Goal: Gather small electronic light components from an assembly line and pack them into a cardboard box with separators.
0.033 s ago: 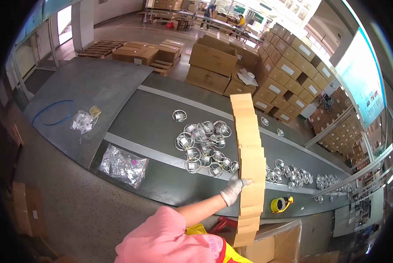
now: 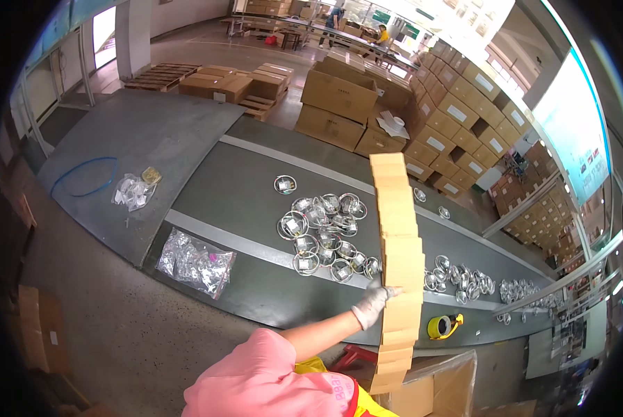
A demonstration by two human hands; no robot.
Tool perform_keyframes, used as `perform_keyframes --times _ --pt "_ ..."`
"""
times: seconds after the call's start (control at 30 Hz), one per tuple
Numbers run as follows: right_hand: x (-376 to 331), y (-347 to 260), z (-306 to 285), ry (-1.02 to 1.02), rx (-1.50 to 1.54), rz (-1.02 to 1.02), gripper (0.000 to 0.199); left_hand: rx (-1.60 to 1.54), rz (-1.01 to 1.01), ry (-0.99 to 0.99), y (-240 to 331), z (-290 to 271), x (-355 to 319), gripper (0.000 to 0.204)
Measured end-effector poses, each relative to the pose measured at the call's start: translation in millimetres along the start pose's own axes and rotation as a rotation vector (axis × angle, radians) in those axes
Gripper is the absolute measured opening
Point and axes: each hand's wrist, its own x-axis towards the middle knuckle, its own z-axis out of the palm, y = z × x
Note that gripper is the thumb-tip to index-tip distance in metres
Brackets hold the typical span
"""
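Note:
My left hand (image 2: 372, 306), in a whitish glove, grips the left edge of a long stack of tan cardboard pieces (image 2: 402, 271). The thumb lies on its face; the other fingers are mostly hidden. Overlapping in uneven steps, the pieces stretch from the conveyor's far side to an open cardboard box (image 2: 436, 393) close to my body. Left of the stack lies a cluster of coiled-cable parts with small metallic bodies (image 2: 329, 226). A roll of tape in a yellow dispenser (image 2: 443, 326) sits to its right. My right hand does not show.
A clear bag of small parts (image 2: 195, 263) lies on the belt's near edge. The grey side table (image 2: 158, 132) bears a blue loop (image 2: 82, 177) and a small plastic bag (image 2: 132, 192). Stacked cartons (image 2: 457, 111) stand beyond the dark conveyor (image 2: 235, 187); more coiled parts (image 2: 464, 280) lie rightward.
The cardboard stack and my left hand have shifted slightly to the right and a little downward in the view. The grip looks the same.

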Motion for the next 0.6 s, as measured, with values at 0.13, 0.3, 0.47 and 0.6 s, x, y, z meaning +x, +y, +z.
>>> perform_keyframes --times 0.13,0.3,0.47,0.6 --pt "8 -16 -30 0.044 -0.049 -0.010 0.030 -0.073 -0.070 -0.071 13 21 -13 0.050" --pt "15 -51 -52 0.078 -0.115 -0.037 0.030 -0.158 0.054 -0.123 25 18 -15 0.063" --pt "13 -71 -47 0.122 -0.104 -0.031 0.031 -0.179 0.097 -0.059 48 14 -22 0.063" --pt "1 -71 -29 0.155 -0.051 0.000 0.031 -0.092 0.131 -0.019 50 3 -27 0.054"
